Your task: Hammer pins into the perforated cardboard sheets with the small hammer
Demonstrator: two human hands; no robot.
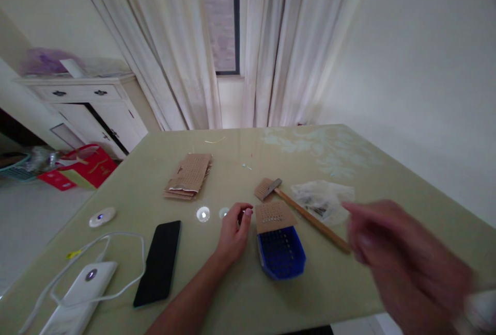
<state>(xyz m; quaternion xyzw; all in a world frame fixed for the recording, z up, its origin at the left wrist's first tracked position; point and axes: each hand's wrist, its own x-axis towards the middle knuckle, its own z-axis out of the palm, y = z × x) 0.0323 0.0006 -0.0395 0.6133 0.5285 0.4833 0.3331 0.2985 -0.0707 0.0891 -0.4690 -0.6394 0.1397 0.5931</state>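
Observation:
My left hand (235,234) rests on the table just left of a perforated cardboard piece (276,214). Its fingers are curled together, and anything between them is too small to make out. The cardboard, with a row of small metal bits in its holes, lies against the far edge of a blue plastic bin (282,255). Behind it, a hammer (310,217) with a wooden handle has its head on a smaller cardboard piece (263,188). My right hand (403,252) is raised at the right, smeared by motion. Nearest to it is a clear plastic bag (323,201) with small metal pieces inside.
A stack of perforated cardboard (189,176) lies further back at left. A black phone (158,262), a white power bank (79,299) with a looped cable (116,235) and a white round device (103,217) occupy the left side. Small scraps (247,166) lie mid-table.

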